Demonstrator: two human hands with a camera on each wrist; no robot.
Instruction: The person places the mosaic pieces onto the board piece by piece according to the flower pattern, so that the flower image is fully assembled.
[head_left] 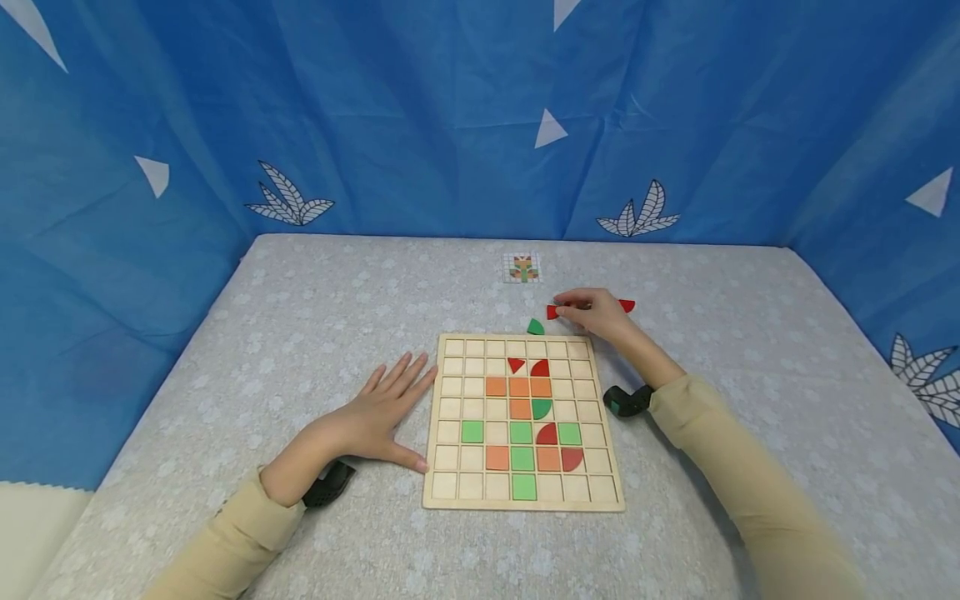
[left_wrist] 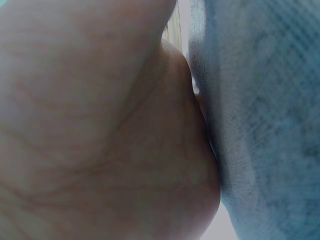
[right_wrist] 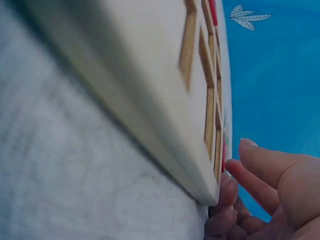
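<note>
My left hand [head_left: 378,415] lies palm down with fingers spread, its thumb and fingertips at the left edge of the wooden grid board [head_left: 471,505]. In the left wrist view, the palm [left_wrist: 100,125] fills most of the picture. Behind the board's far right corner, my right hand [head_left: 600,312] bends its fingers low over the table, thumb and index tips apart beside a red piece [head_left: 552,312]. Another red piece [head_left: 627,306] shows past the knuckles. A green quarter-circle piece [head_left: 536,327] lies at the board's far edge. In the right wrist view, fingers [right_wrist: 260,165] reach past the board's corner.
Orange squares [head_left: 519,387], green squares [head_left: 522,487], red quarter circles [head_left: 572,459], a green quarter circle [head_left: 542,408] and a small red triangle [head_left: 515,365] sit on the board. A small pattern card [head_left: 521,268] lies farther back. A blue curtain [head_left: 450,125] hangs behind the table.
</note>
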